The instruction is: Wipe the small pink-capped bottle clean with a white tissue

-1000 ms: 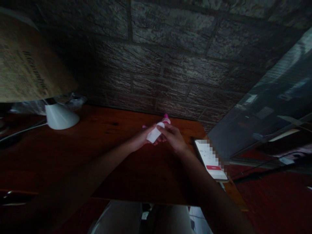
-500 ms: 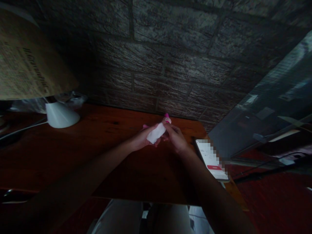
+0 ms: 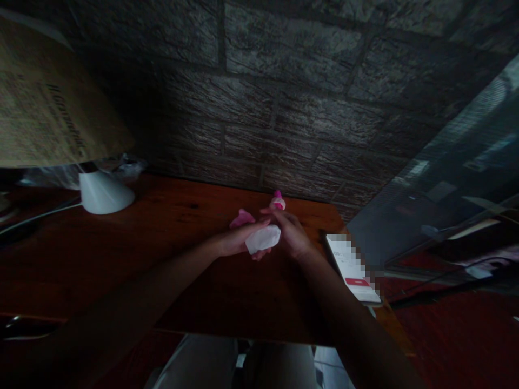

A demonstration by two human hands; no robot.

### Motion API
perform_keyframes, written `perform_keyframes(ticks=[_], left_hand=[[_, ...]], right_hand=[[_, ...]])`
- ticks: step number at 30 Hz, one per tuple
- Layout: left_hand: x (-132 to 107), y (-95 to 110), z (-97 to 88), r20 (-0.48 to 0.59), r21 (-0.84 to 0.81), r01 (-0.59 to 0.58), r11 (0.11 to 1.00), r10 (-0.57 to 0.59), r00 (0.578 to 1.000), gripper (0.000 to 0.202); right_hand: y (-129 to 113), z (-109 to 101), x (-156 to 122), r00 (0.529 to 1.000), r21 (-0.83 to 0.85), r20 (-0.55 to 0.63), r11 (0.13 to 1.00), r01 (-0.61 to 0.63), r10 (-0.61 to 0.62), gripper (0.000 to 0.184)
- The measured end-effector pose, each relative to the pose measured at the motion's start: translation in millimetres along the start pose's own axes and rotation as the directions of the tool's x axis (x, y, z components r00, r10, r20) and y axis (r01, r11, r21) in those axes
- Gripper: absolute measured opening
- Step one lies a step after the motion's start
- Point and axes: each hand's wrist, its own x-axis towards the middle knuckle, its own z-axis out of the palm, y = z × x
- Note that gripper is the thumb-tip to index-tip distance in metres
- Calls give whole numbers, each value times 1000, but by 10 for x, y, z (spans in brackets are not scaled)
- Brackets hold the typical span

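My two hands meet over the middle of a dark red wooden table (image 3: 174, 270). My left hand (image 3: 237, 241) is closed round a white wad of tissue or cloth (image 3: 263, 238). My right hand (image 3: 291, 233) is closed on a small pink and white object (image 3: 278, 202) whose tip sticks up above the fingers. A pink piece (image 3: 242, 218) shows just behind my left hand; whether it lies on the table or is held I cannot tell. The scene is dim and details of the pink object are hard to make out.
A phone (image 3: 352, 267) with a lit screen lies at the table's right edge. A white lamp base (image 3: 104, 193) stands at the back left under a tan lampshade (image 3: 48, 116). A dark brick wall (image 3: 284, 97) backs the table. Cables (image 3: 441, 286) run at the right.
The white wad has come down from the pink object's tip and now lies lower in my left hand. The pink piece behind my left hand now shows more.
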Motion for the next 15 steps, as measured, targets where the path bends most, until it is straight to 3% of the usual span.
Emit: perform_keyframes(ticks=[4,9,15], left_hand=[[-1,7,-2,25,41,15,999,-16,1000,52],[-9,6,-12,50,105,28,994,-34,998,55],[-20,11,-20,66,142,43,989,-53,996,58]], right_hand=[[30,2,-27,994,-106,70,991,87,-79,39],[39,8,-62,963,-181,249,971,154,-106,24],[-21,26,-93,953,-217,285,962,168,-102,20]])
